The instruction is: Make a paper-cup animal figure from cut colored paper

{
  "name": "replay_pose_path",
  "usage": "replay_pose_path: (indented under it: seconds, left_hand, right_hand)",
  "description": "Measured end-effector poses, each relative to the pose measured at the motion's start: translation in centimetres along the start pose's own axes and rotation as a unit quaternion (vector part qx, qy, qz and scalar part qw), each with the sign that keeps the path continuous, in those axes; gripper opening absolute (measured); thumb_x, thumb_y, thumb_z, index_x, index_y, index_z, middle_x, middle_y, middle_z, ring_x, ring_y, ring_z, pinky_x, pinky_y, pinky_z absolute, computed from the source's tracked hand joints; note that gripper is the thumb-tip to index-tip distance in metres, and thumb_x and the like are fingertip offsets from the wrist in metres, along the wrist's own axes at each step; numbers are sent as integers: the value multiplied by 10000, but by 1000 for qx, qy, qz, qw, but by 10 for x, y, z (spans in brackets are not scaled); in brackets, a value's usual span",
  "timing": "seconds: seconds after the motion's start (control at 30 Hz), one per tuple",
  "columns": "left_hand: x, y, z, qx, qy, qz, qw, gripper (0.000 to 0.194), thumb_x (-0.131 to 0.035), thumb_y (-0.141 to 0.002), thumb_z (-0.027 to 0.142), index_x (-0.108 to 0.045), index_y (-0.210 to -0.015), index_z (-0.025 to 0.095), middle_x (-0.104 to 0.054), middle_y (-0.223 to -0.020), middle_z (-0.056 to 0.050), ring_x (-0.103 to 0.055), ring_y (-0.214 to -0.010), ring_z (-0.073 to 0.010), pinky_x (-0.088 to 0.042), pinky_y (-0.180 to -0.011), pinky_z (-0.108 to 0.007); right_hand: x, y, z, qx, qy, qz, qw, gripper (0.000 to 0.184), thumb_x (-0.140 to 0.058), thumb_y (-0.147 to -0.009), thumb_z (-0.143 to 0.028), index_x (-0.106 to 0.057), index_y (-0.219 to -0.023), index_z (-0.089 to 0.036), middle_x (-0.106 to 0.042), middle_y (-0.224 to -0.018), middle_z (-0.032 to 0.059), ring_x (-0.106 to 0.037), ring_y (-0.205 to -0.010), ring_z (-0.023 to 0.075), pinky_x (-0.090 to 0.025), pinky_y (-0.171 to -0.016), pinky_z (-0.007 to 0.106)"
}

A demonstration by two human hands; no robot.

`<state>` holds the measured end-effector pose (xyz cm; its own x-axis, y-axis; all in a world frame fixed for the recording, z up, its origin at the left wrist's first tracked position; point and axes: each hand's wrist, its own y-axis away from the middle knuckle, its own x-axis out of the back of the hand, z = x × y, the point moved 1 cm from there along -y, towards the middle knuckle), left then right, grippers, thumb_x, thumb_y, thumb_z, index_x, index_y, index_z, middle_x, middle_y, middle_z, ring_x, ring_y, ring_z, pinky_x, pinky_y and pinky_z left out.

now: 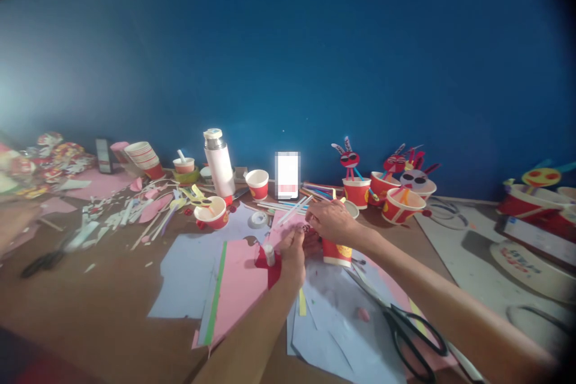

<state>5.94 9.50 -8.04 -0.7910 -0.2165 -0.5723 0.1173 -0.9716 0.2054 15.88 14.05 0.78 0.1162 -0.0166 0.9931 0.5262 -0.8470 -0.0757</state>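
Note:
My left hand (pixel 293 252) is closed, thumb up, pinching a small dark red patterned paper piece (pixel 306 229). Right beside it, my right hand (pixel 333 222) bends its fingers down towards that piece; what its fingertips hold is hidden. White straws (pixel 294 210) lie just beyond both hands. Under my right wrist stands a red and yellow paper cup (pixel 336 253), partly covered. A small white-capped bottle (pixel 269 254) is left of my left hand, on red paper. Pink sheets (pixel 245 288) and pale blue sheets (pixel 342 330) spread below my forearms.
Large black-handled scissors (pixel 396 318) lie open under my right forearm. Paper cups with paper-and-straw figures (pixel 350 162) line the back right. A white flask (pixel 219 165), a bright phone (pixel 288 175) and paper scraps (pixel 130 210) occupy the back and left. Another person's arm (pixel 13 216) shows far left.

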Motion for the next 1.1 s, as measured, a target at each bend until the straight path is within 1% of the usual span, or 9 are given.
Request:
replay_pose_path:
  seconds: [0.17, 0.4, 0.53, 0.63, 0.73, 0.87, 0.93, 1.0, 1.1]
  left_hand:
    - [-1, 1, 1, -3, 0, -1, 1000, 232, -656, -701, 364, -625, -803, 157, -689, -749, -62, -665, -751, -229, -519, -648, -325]
    - [-1, 0, 1, -1, 3, -4, 1000, 243, -658, -692, 366, -627, -793, 148, -689, -741, -64, -666, -734, -226, -517, -634, -317]
    - [-1, -1, 0, 1, 8, -4, 1000, 211, -641, -696, 345, -625, -774, 149, -687, -729, -63, -666, -735, -222, -518, -631, -312]
    - [0, -2, -1, 6, 11, -1, 1000, 186, -622, -706, 330, -619, -751, 150, -682, -700, -63, -665, -732, -222, -519, -629, -312]
    - [0, -2, -1, 12, 16, 1, 1000, 185, -618, -707, 320, -610, -750, 141, -675, -675, -66, -666, -732, -228, -518, -632, -315]
    - [2, -2, -2, 15, 29, 2, 999, 189, -632, -683, 302, -586, -758, 134, -672, -673, -69, -666, -720, -229, -513, -632, -317]
    - [3, -4, -2, 18, 36, 0, 999, 200, -627, -673, 304, -575, -756, 130, -668, -662, -72, -666, -710, -231, -511, -630, -320]
    - [4, -5, -2, 25, 40, -2, 999, 211, -618, -668, 309, -568, -759, 125, -664, -655, -76, -666, -715, -237, -509, -637, -328]
    - [4, -6, -2, 32, 45, -6, 998, 217, -606, -672, 314, -559, -763, 123, -663, -668, -83, -664, -745, -244, -507, -661, -337]
  right_hand:
    - [-1, 1, -1, 4, -13, 11, 1000, 136, -532, -811, -284, -636, -835, -201, -673, -925, 54, -568, -947, 225, -348, -783, 318]
    - [-8, 0, 3, 3, -28, 10, 1000, 99, -567, -779, -259, -643, -810, -204, -677, -888, 55, -584, -898, 219, -362, -730, 304]
    - [-4, 3, 2, 4, -34, 28, 999, 95, -553, -787, -234, -644, -804, -213, -682, -878, 44, -586, -909, 225, -364, -758, 328]
    - [5, 12, 6, -3, -41, 63, 997, 115, -518, -820, -238, -629, -848, -234, -675, -938, 19, -570, -956, 213, -357, -809, 339]
    - [10, 30, 16, -31, -44, 103, 993, 147, -473, -858, -273, -599, -923, -234, -658, -983, 22, -559, -967, 209, -366, -819, 341]
    - [1, 56, 29, -75, -40, 124, 989, 175, -500, -840, -314, -588, -958, -220, -653, -960, 55, -575, -922, 244, -393, -766, 367]
    - [-6, 65, 31, -87, -36, 128, 987, 213, -532, -817, -331, -584, -987, -213, -648, -996, 72, -573, -926, 269, -396, -751, 385]
    - [-10, 70, 30, -86, -34, 132, 987, 257, -548, -805, -333, -574, -1032, -215, -634, -1061, 79, -559, -962, 278, -390, -771, 397]
    - [-10, 71, 25, -77, -37, 137, 987, 281, -545, -807, -317, -563, -1071, -225, -614, -1122, 74, -538, -1013, 272, -378, -808, 403]
